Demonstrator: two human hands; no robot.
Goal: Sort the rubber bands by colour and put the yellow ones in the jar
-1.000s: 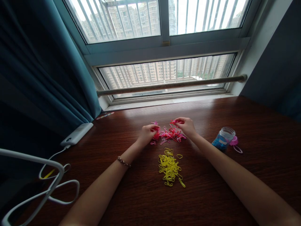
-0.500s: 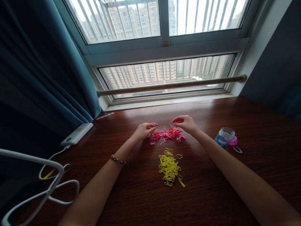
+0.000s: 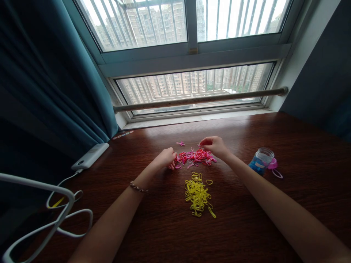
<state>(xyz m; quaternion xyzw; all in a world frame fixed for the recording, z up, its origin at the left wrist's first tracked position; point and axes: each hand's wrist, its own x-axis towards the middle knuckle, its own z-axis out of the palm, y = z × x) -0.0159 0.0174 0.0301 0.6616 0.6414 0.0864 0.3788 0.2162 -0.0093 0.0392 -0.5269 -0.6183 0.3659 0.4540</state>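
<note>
Left hand: the left hand point(image 3: 166, 157) is placed at the left edge of the pink and red bands point(image 3: 197, 157), its fingers curled downward; whether a band is gripped cannot be told.
Right hand: the right hand point(image 3: 215, 145) is held over the far right part of that pile, thumb and fingers brought nearly together beside a pale pink band point(image 3: 199, 145); whether it is pinched cannot be told.
Pink and red pile: spread loosely on the worktop point(image 3: 153, 230) between the hands.
Small pink cluster: a few pink bands point(image 3: 180, 143) are set apart, just beyond the pile.
Yellow pile: the yellow bands point(image 3: 197, 195) are heaped nearer the person, apart from the pink ones.
Jar: a clear jar point(image 3: 265, 155) with blue contents point(image 3: 257, 166) is seen at the right, partly covered by the right forearm; a pink lid point(image 3: 273, 163) is seen just beside it.
Left wrist: circled by a braided bracelet point(image 3: 138, 187).
Far left: a white device point(image 3: 91, 156) is joined to a white cable point(image 3: 63, 179), near a blue curtain point(image 3: 90, 91).
</note>
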